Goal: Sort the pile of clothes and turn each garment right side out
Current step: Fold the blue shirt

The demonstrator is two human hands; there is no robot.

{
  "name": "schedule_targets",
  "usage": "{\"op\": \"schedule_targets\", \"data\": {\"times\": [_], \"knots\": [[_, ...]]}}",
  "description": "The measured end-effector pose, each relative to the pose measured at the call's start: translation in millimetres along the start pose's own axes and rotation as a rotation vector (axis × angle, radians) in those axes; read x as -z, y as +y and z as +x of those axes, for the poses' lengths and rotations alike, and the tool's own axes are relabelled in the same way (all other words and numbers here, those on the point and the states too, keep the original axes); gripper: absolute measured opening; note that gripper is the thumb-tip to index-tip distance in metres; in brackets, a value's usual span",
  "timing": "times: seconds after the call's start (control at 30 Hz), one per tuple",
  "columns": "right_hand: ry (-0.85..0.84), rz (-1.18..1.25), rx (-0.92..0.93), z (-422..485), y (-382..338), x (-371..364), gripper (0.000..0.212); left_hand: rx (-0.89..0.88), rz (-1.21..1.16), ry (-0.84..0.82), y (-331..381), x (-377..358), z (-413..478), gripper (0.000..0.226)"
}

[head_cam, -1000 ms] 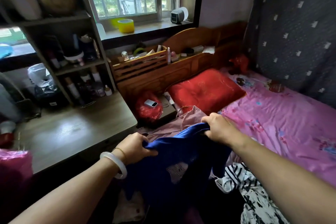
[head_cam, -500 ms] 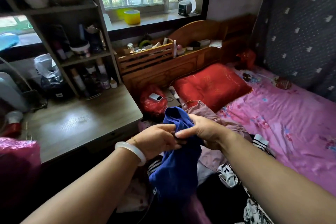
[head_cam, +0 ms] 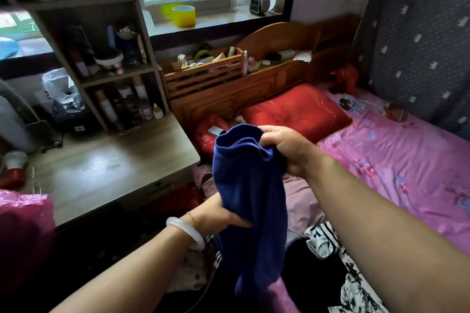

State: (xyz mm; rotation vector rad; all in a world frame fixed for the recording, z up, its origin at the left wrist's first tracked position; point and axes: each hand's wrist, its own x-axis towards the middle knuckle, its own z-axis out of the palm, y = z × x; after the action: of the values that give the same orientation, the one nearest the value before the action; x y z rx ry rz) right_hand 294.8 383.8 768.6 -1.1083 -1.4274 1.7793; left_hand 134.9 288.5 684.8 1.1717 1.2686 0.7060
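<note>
A dark blue garment (head_cam: pixel 250 201) hangs bunched in front of me over the near end of the bed. My right hand (head_cam: pixel 286 146) grips its top edge, held high. My left hand (head_cam: pixel 218 216), with a white bangle on the wrist, holds the cloth lower down on its left side; its fingers are partly hidden by the fabric. Below lies the pile of clothes: a mauve garment (head_cam: pixel 301 207), a black-and-white striped piece (head_cam: pixel 321 239) and a black-and-white printed one (head_cam: pixel 356 290).
The bed with a pink floral sheet (head_cam: pixel 396 160) and a red pillow (head_cam: pixel 295 112) stretches to the right. A wooden desk (head_cam: pixel 101 173) with a cluttered shelf unit (head_cam: pixel 109 58) stands at left. A red bag (head_cam: pixel 207 132) sits by the headboard (head_cam: pixel 267 76). A pink bag (head_cam: pixel 23 226) is at the left edge.
The hands, together at the garment's top half a second ago, have parted: my right hand lifted the top edge, my left slid down the cloth. The garment now hangs longer.
</note>
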Motion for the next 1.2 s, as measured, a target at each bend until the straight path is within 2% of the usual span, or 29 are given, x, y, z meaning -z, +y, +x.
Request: {"op": "schedule_targets", "data": {"times": [0.03,0.07,0.1,0.13,0.23,0.3,0.33,0.4,0.57,0.67,0.73,0.8,0.87,0.9,0.97,1.1,1.2], "knots": [[0.165,-0.209,-0.001,6,7,5,0.029,-0.004,-0.083,0.01,0,-2,1,0.056],[0.281,-0.348,-0.01,9,15,8,0.035,-0.025,-0.152,0.021,0,-2,1,0.054],[0.308,-0.405,-0.037,10,23,11,0.052,-0.046,-0.209,0.033,0,-2,0,0.052],[0.246,-0.418,-0.063,9,31,15,0.067,-0.048,-0.254,0.048,1,0,0,0.05],[-0.171,-0.508,-0.111,0,50,2,0.097,-0.047,-0.343,-0.007,5,6,5,0.045],[-0.353,-0.627,-0.094,-1,68,-15,0.114,-0.023,-0.361,0.004,8,10,9,0.033],[-0.358,-0.665,-0.069,2,77,-21,0.112,0.006,-0.359,0.059,10,12,12,0.025],[-0.287,-0.628,-0.063,7,90,-25,0.088,0.051,-0.358,0.151,11,19,16,0.015],[-0.06,-0.586,-0.178,18,94,-25,0.029,0.054,-0.349,0.262,0,52,24,0.029],[0.087,-0.477,-0.217,27,90,-29,0.023,0.165,-0.371,0.335,-19,69,20,0.047],[0.12,-0.377,-0.243,33,83,-35,0.02,0.283,-0.378,0.338,-37,72,14,0.056],[0.125,-0.249,-0.255,37,74,-45,0.015,0.445,-0.457,0.307,-49,70,5,0.077],[0.098,-0.061,-0.27,41,65,-61,0.009,0.538,-0.624,0.26,-52,71,-4,0.071],[0.075,0.043,-0.281,42,61,-68,0.008,0.542,-0.751,0.229,-57,72,-3,0.066],[0.004,0.253,-0.315,45,57,-80,0.012,0.481,-0.962,0.176,-59,73,-4,0.069],[-0.084,0.503,-0.425,55,62,-96,0.026,0.322,-1.109,0.261,-65,82,-3,0.073],[-0.069,0.584,-0.438,63,79,-101,0.033,0.247,-1.22,0.155,-72,93,-13,0.07]]}}
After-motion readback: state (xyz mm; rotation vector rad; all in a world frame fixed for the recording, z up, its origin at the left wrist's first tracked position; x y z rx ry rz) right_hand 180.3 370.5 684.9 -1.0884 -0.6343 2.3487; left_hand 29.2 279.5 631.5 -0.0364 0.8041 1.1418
